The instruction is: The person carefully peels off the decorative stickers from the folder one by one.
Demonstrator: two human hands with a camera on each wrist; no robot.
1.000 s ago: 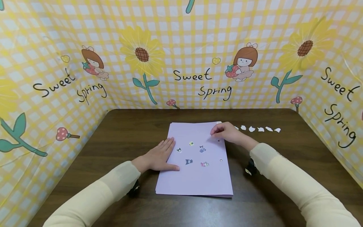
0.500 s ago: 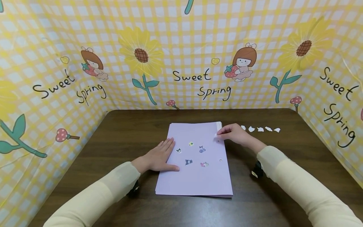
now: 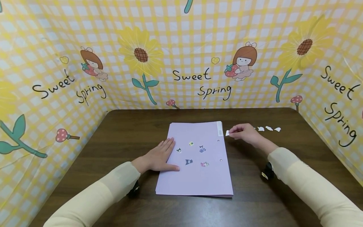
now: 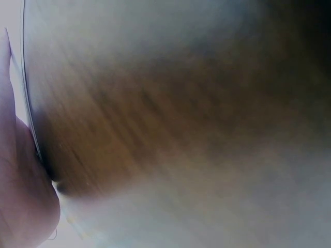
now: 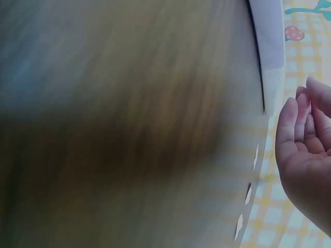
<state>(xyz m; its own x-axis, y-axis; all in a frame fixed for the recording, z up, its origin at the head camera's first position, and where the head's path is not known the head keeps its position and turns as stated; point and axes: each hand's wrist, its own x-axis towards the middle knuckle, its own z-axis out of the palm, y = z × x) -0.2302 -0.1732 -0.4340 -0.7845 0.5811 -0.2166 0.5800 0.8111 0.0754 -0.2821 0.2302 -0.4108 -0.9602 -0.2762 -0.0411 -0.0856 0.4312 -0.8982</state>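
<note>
Yellow-and-white checked printed fabric (image 3: 193, 37) hangs behind the lilac rectangular folder (image 3: 195, 154). The dark brown wood-grain bench (image 3: 113, 201) supports the folder. Left hand (image 3: 158, 156): spread flat, thumb apart, on the folder's left edge. Right hand (image 3: 244, 133): beside the folder's upper right corner, thumb and fingertips pinching. White barcode label (image 3: 219, 128): at that corner. Five small cartoon stickers (image 3: 188, 162): mid-folder. Irregular white scraps (image 3: 268, 128): in a row right of the folder. Pinched white scrap (image 3: 227, 133): just right of the folder.
</note>
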